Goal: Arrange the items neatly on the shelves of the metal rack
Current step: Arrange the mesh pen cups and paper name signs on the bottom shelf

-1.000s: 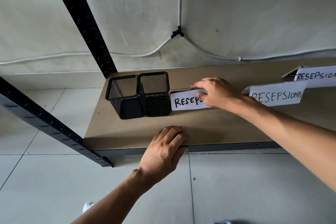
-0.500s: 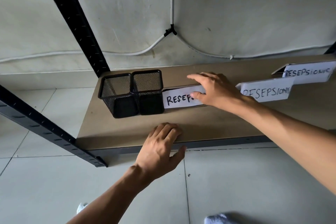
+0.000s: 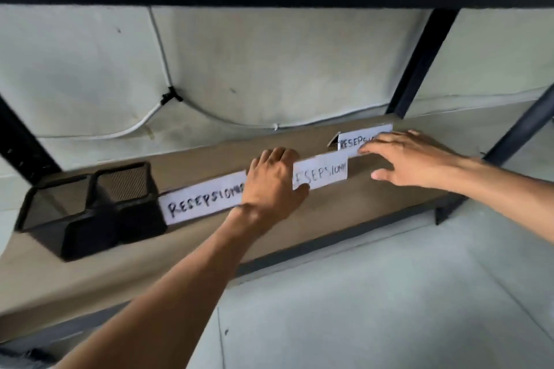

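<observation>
Brown, matt shelf board (image 3: 353,207) of the rack, edged with dark metal; slanting rack upright (image 3: 419,63) at its rear right corner. At the left end, two black wire-mesh holders (image 3: 129,192), square-mouthed, side by side and touching. Three folded white paper signs run along the board toward the rear right corner, hand-lettered in black capitals. The first sign (image 3: 201,204), against the holders, reads "RESEPSIONI", its end blurred. The left hand (image 3: 274,183) pinches the left end of the middle sign (image 3: 323,174), fingers curled over its top, thumb on its front; "ESEPSION" shows. The right hand (image 3: 410,159), fingers straight and spread, covers the right part of the far sign (image 3: 359,136); "RESEPSI" shows. Contact is too blurred to judge.
</observation>
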Tool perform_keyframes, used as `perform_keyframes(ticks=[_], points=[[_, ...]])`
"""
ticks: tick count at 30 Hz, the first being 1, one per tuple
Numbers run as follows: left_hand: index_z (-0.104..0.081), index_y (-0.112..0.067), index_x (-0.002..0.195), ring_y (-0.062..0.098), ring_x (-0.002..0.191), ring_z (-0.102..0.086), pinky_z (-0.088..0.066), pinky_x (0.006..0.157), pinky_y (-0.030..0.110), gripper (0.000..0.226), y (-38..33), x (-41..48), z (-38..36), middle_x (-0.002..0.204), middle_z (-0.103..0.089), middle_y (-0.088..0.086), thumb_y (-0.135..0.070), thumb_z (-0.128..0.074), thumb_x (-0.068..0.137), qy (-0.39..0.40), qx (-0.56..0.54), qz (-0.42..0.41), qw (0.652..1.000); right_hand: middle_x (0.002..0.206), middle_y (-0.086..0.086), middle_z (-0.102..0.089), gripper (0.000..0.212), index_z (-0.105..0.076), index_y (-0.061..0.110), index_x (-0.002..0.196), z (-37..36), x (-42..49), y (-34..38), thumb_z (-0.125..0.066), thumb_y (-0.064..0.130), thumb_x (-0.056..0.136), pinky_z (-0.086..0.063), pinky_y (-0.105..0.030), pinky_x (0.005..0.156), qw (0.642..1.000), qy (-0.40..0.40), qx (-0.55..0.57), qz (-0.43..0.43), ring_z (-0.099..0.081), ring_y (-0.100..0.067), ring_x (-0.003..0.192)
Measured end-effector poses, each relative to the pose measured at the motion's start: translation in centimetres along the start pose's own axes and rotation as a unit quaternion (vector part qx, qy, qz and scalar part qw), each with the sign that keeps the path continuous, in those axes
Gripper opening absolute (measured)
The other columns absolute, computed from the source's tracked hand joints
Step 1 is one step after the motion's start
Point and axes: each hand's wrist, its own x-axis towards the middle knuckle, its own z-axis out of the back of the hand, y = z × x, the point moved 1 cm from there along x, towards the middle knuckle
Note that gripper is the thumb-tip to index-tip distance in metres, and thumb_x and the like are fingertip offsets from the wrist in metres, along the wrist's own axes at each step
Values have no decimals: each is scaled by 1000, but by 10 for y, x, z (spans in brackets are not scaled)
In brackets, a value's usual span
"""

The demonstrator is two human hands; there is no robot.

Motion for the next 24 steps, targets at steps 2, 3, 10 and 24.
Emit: perform_keyframes(ticks=[2,3,10,24], points=[[-45,-18,139,21,130,-40,-28,106,30,62,-9,33,-5,140,-49,1,-42,-67,86,46,28,-7,999,144,6,-43,54,-40,31,141,-6,16,-25,-59,37,91,-33,-34,106,999,-26,17,-29,-42,-19,130],[-43,-18,140,21,132,-39,-28,107,31,64,-13,48,-8,142,-47,2,-44,-67,86,62,42,-8,997,143,5,-44,54,-40,29,141,-9,26,-36,-60,34,90,-34,-34,106,998,-46,33,-41,-43,-19,129],[-45,-13,137,26,122,-52,-42,92,33,73,-27,93,-38,127,-61,6,-48,-74,81,169,33,55,984,145,0,-39,56,-32,26,145,-41,83,-65,-55,20,94,-31,-41,108,989,-63,96,-88,-35,-24,133],[-52,-23,136,28,119,-54,-40,87,27,52,-7,83,-46,130,-60,6,-36,-68,89,189,41,118,974,132,2,-53,39,-47,33,131,-75,123,-69,-50,21,94,-28,-38,99,995,-42,68,-54,-42,-24,123]])
